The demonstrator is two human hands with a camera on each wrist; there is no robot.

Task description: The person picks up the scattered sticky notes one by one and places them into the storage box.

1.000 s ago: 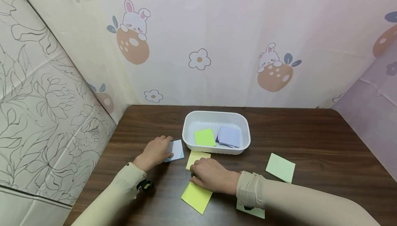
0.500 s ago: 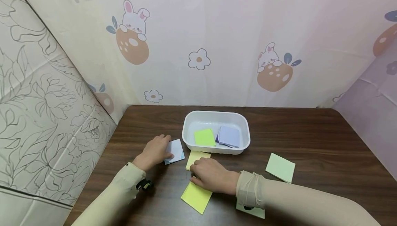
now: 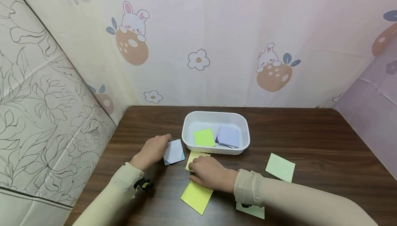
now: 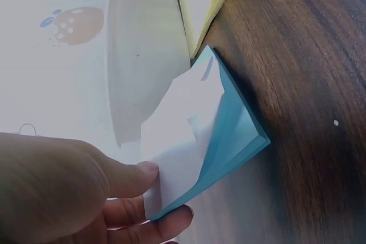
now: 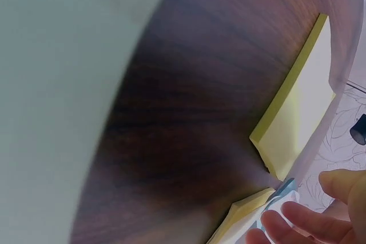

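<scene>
My left hand (image 3: pixel 152 151) holds a blue sticky-note pad (image 3: pixel 173 153) left of the white tray. In the left wrist view its thumb lies on the pad's whitish top sheet (image 4: pixel 177 135), with fingers under the edge. My right hand (image 3: pixel 212 173) is over two yellow pads, a pale yellow pad (image 3: pixel 198 154) against the tray's front and a bright yellow pad (image 3: pixel 196 198) nearer me. In the right wrist view the right thumb (image 5: pixel 337 184) stands apart from the loosely bent fingers, and nothing shows between them. Whether the fingertips touch the pale pad is unclear.
The white tray (image 3: pixel 214 150) stands at the table's middle, holding a lime-green pad (image 3: pixel 204 138) and lilac pads (image 3: pixel 229 137). One light green pad (image 3: pixel 280 167) lies at the right; another light green pad (image 3: pixel 252 210) is partly under my right forearm. A patterned curtain (image 3: pixel 229 77) hangs behind.
The blue pad has turned slightly and more of it shows as my left hand shifted a little left. My right hand has lifted slightly off the bright yellow pad, toward the tray.
</scene>
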